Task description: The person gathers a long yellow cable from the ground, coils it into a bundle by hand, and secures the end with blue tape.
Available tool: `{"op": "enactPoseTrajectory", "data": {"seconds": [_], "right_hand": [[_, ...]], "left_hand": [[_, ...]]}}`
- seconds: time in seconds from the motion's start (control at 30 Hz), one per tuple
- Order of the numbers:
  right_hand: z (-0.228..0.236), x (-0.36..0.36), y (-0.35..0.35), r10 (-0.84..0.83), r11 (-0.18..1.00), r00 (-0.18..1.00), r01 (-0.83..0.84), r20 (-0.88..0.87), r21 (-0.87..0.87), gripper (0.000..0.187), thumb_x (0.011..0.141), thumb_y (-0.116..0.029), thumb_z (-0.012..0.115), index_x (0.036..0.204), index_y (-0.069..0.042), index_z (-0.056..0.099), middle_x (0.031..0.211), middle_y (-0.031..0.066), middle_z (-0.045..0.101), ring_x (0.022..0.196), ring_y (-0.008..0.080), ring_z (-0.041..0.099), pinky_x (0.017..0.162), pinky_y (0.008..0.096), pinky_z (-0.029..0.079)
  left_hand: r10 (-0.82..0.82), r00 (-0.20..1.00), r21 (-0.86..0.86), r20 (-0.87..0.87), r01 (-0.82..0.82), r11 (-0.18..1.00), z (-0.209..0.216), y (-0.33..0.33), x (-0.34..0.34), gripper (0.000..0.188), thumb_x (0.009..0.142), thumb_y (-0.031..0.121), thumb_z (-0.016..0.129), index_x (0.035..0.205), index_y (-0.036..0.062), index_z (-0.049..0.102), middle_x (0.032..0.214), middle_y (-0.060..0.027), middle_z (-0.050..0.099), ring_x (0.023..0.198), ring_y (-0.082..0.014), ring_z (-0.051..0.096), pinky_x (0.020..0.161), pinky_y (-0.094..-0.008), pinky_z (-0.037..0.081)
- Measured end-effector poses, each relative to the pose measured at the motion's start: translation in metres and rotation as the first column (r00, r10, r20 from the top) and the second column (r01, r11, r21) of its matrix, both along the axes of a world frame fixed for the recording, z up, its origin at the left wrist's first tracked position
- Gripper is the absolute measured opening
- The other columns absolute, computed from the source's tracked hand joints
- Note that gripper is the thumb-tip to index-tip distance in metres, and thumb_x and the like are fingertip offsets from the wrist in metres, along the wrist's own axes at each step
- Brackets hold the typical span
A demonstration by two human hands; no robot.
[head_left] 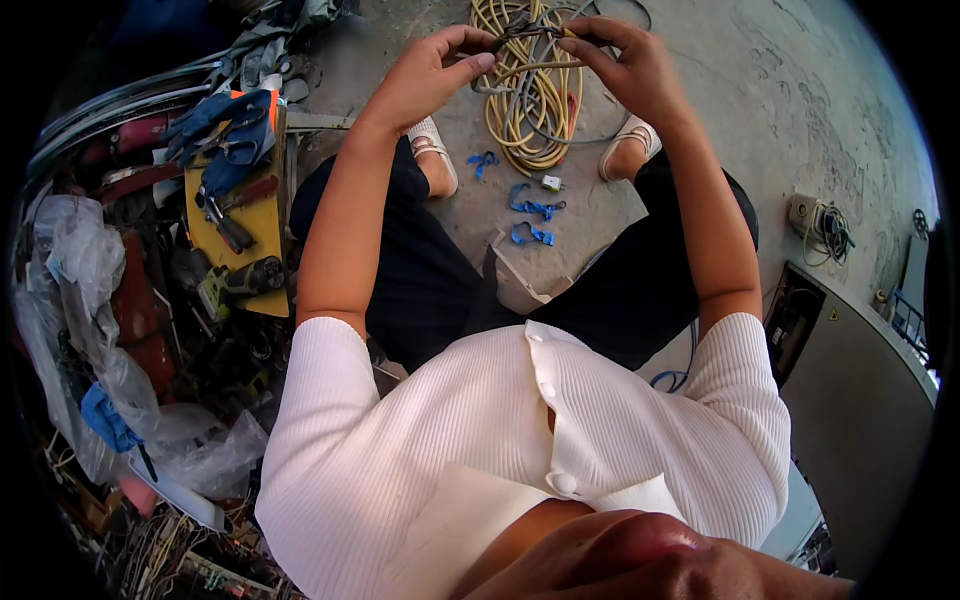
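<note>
Yellow cable: a coil of yellow cable (525, 100) lies on the concrete floor (760, 110) between the person's feet, with a grey cable (560, 125) looped over it.
Left hand: the left hand (430, 75) pinches a dark wire piece (525, 33) above the coil, thumb and fingers closed on it.
Right hand: the right hand (625, 65) grips the other end of the same piece, fingertips clenched.
Floor bits: blue scraps (530, 210) and a small white connector (551, 183) lie just below the coil.
Left side: a yellow board (262, 225) bears pliers (232, 215) and blue gloves (225, 125); clear plastic bags (85, 270) are heaped beside it.
Right side: a grey cabinet (860, 400) stands near a white socket (803, 210).
</note>
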State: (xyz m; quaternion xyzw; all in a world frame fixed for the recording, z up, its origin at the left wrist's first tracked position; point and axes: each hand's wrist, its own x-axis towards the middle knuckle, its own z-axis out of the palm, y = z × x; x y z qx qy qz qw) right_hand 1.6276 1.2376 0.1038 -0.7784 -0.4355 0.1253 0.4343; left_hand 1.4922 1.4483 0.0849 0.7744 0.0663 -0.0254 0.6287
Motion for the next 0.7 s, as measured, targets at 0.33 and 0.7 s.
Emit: {"op": "enactPoseTrajectory", "data": {"seconds": [0.33, 0.7], "right_hand": [[-0.025, -0.003, 0.005, 0.023, 0.995, 0.995, -0.013, -0.097, 0.098, 0.024, 0.081, -0.022, 0.067, 0.100, -0.007, 0.067, 0.086, 0.0059, 0.066, 0.079, 0.0137, 0.062, 0.071, 0.0269, 0.048], [-0.023, -0.025, 0.014, 0.106, 0.989, 0.949, -0.131, -0.297, -0.067, 0.026, 0.086, -0.020, 0.063, 0.105, -0.001, 0.062, 0.085, 0.0042, 0.065, 0.079, 0.0085, 0.061, 0.071, 0.0222, 0.048]], "left_hand": [[0.099, 0.995, -0.193, 0.006, -0.096, 0.977, 0.011, -0.012, 0.002, 0.045, 0.082, 0.024, 0.069, 0.120, 0.0053, 0.053, 0.106, -0.0041, 0.060, 0.096, -0.0127, 0.058, 0.083, -0.0235, 0.044], [0.304, 0.953, -0.039, 0.006, -0.304, 0.952, 0.020, -0.020, 0.010, 0.021, 0.074, 0.021, 0.072, 0.085, 0.0042, 0.065, 0.076, -0.0076, 0.066, 0.066, -0.0155, 0.061, 0.062, -0.0281, 0.047]]}}
